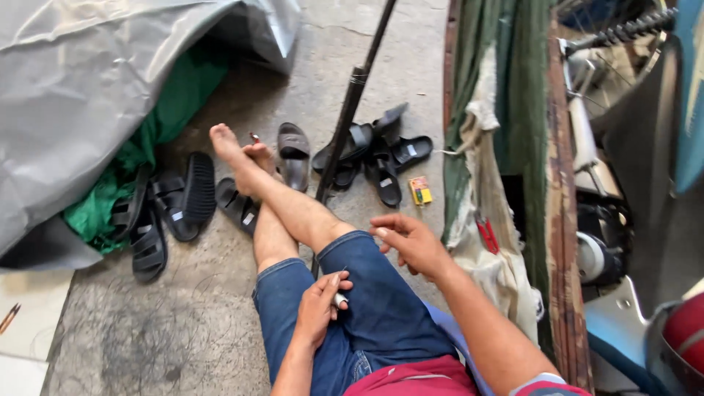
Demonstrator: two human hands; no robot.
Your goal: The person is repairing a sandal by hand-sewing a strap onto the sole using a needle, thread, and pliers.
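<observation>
— What is down there?

— A grey concrete floor [183,323], rough and a bit cracked.

— What lies on it?

— Lots of black sandals. One bunch [165,209] sits on the left, by a green cloth [158,125] that peeks out from under a big grey sheet [88,81]. Another pile [381,154] is near a dark pole [345,132]. One sandal [294,155] lies alone between them.

— Anything small?

— A little yellow box [420,190], just beside the second pile — and bare feet [238,150] rest on the floor too.
</observation>
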